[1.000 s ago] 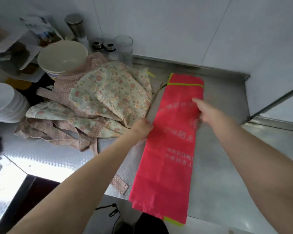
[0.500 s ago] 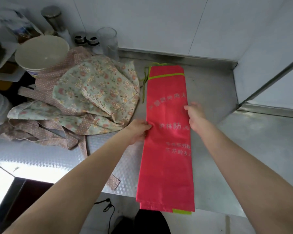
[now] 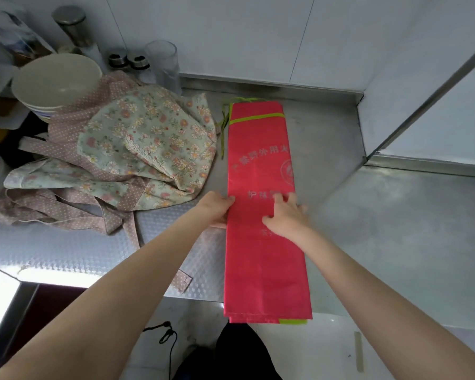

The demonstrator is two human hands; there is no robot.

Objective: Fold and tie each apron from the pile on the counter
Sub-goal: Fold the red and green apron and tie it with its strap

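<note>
The red apron (image 3: 263,215) lies folded into a long strip on the steel counter (image 3: 395,229), its near end hanging over the edge below both hands. That overhang is the first risk: if the hands lift together, the slick fabric could slide off toward the floor. The left hand (image 3: 217,211) pinches the strip's left edge, thumb on top. The right hand (image 3: 287,216) rests on the fabric with fingers spread and fairly straight, pressing rather than grasping, so a cross fold started here may skew the layers. Beyond the hands, the green ties (image 3: 225,124) trail loose off the strip's far left corner and could get trapped inside a fold. Left of that, the floral aprons (image 3: 148,144) wait in a heap against the stacked bowls (image 3: 56,80).
</note>
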